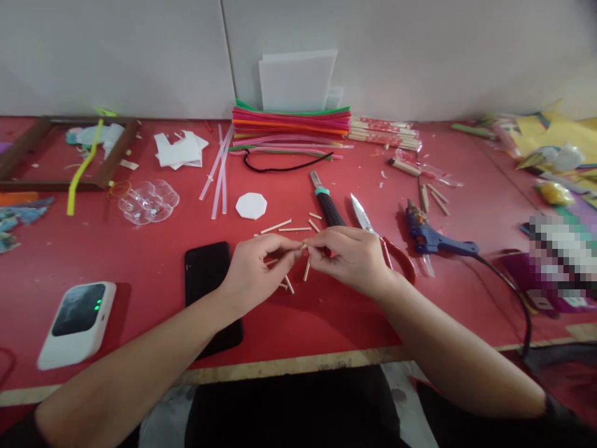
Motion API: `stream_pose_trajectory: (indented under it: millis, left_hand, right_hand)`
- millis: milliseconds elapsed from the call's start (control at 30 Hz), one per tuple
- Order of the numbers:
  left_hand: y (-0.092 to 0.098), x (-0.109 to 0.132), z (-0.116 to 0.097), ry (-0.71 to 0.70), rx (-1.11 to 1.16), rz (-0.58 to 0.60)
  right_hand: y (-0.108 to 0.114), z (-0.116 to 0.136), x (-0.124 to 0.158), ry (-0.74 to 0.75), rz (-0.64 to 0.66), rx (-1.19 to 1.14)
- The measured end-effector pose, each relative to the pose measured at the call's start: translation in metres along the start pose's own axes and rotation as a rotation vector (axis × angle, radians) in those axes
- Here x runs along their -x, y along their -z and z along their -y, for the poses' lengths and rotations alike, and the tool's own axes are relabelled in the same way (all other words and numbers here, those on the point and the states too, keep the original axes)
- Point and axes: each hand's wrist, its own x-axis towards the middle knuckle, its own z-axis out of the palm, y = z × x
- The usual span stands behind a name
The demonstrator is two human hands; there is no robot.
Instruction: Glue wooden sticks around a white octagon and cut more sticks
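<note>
My left hand point(261, 269) and my right hand point(351, 256) meet over the middle of the red table, both closed in a pinch. Between their fingertips is a short piece of wooden stick point(304, 246), mostly covered by the fingers. Cut pieces of wooden stick point(295, 229) lie scattered around and beneath the hands. Just beyond my right hand rests a utility knife point(328, 205) with a black and teal handle. Scissors point(364, 218) with red handles lie partly under that hand. A white octagonal piece point(251, 206) sits beyond my left hand.
A black phone point(208, 267) lies under my left forearm, near a white device point(77, 323). A blue glue gun point(436, 238) with a cable is at right. Behind are colourful pipe cleaners point(291, 124), wrapped chopsticks point(385, 132), a clear plastic palette point(149, 202) and a brown frame point(105, 177).
</note>
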Motion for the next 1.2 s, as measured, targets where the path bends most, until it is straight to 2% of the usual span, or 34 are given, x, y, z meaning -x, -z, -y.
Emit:
stream_pose_trajectory:
  millis: [133, 233, 533, 767, 867, 1067, 1200]
  left_hand:
    - [0.0007, 0.0000, 0.0026, 0.033, 0.021, -0.021]
    - [0.0013, -0.0003, 0.0038, 0.028, 0.025, -0.027]
    - [0.0030, 0.0002, -0.0003, 0.017, -0.046, 0.021]
    - [0.0009, -0.0013, -0.0017, 0.017, -0.018, 0.027]
    - [0.0012, -0.0019, -0.0019, 0.013, -0.032, 0.051]
    - [0.0035, -0.0042, -0.0033, 0.042, 0.026, 0.087]
    - [0.0040, -0.0058, -0.0025, 0.058, 0.027, 0.085]
  right_hand:
    - [0.0015, 0.0001, -0.0006, -0.084, 0.011, -0.144]
    - [0.0031, 0.0000, -0.0010, -0.094, 0.040, -0.201]
    - [0.0028, -0.0041, 0.0006, -0.044, 0.039, -0.148]
    - [-0.0001, -0.0040, 0.0003, -0.100, 0.071, -0.134]
    - [0.0010, -0.0020, -0.0013, -0.148, 0.064, -0.161]
    - [0.0042, 0.0038, -0.0058, -0.340, 0.090, -0.329]
    - [0.0044, 0.0044, -0.0056, -0.331, 0.083, -0.351]
